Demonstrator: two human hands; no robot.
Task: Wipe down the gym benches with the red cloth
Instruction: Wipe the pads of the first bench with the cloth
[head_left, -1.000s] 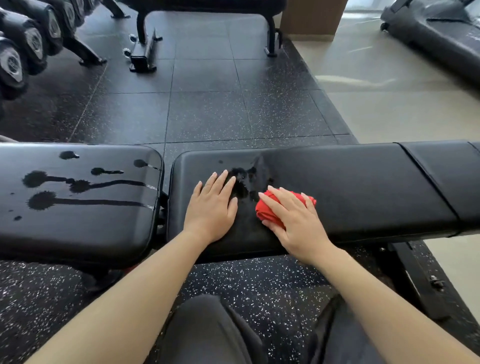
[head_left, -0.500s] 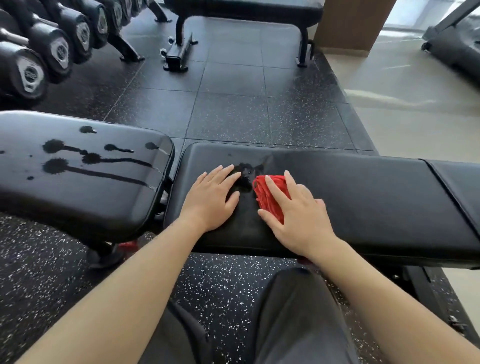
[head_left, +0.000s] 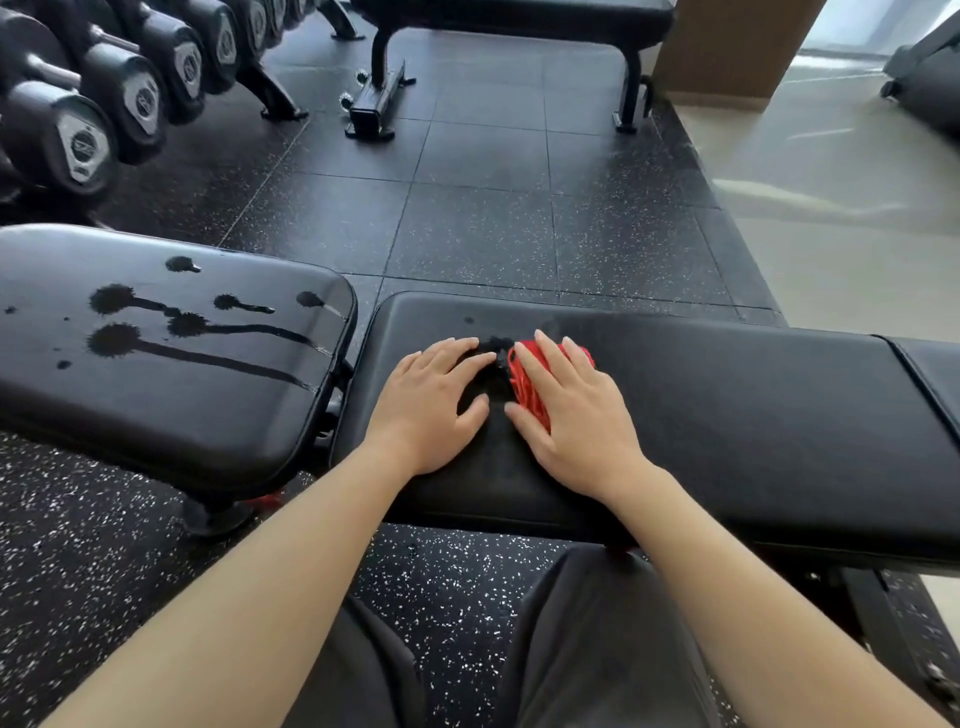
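A long black padded bench runs across the view in front of me. My right hand lies flat on a bunched red cloth and presses it onto the pad. A dark wet patch shows just left of the cloth. My left hand rests flat on the pad beside it, fingers straight. A second black pad to the left carries dark wet splotches with long runs.
A rack of black dumbbells stands at the far left. Another bench with a metal frame stands beyond on the rubber floor. A treadmill sits at the far right on the pale floor. My legs are below the bench.
My right hand has slid the red cloth left and away across the pad, into the wet patch. The patch looks smaller. My head has tilted, shifting the view.
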